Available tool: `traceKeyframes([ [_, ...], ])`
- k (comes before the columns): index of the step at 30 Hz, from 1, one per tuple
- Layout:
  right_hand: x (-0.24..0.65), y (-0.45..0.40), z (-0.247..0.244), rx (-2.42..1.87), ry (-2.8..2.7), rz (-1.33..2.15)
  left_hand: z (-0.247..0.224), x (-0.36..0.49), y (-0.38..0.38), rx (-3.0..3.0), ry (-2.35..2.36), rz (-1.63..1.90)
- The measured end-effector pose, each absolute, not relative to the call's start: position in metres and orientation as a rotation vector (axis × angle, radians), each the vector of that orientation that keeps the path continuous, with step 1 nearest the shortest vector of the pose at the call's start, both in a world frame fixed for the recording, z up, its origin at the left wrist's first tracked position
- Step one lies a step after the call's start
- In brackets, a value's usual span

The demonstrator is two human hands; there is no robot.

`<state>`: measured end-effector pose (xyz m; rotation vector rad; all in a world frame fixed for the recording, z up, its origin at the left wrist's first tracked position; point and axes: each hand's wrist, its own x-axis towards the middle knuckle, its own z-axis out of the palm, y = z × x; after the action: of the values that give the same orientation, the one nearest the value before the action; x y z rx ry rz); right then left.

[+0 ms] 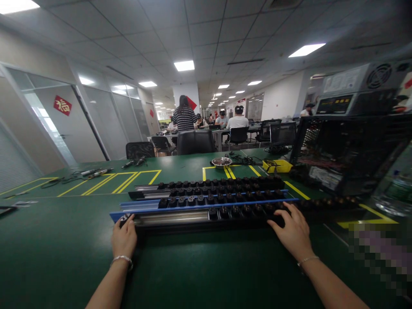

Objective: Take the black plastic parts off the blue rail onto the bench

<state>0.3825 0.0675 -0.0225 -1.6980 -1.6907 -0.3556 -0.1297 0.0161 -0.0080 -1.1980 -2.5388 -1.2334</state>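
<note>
My left hand (125, 237) is closed around a small black socket module (125, 219) at the left end of the front power strip. My right hand (293, 229) grips the right part of that front power strip (174, 218), thumb on the near side and fingers over the top. The strip is a long metal channel, bare on its left and filled with a row of black sockets (235, 211) on its right. Behind it lie a blue-edged power strip (138, 205) and a dark one (144, 189), both carrying similar sockets.
The strips lie on a green table (206, 266) marked with yellow tape. Beyond them are a metal bowl (222, 162), a yellow tray (277, 166), cables and hand tools (95, 172). Black computer equipment (341, 150) stands at right near a plastic bottle (399, 193). People sit farther back.
</note>
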Motion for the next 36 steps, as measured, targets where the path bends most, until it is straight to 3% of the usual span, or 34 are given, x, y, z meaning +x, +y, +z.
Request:
traceKeyframes([
  [36, 0.377, 0.067, -0.015, -1.746, -1.67, -0.234, 0.0, -0.139, 0.012, -0.995, -2.509, -1.46],
])
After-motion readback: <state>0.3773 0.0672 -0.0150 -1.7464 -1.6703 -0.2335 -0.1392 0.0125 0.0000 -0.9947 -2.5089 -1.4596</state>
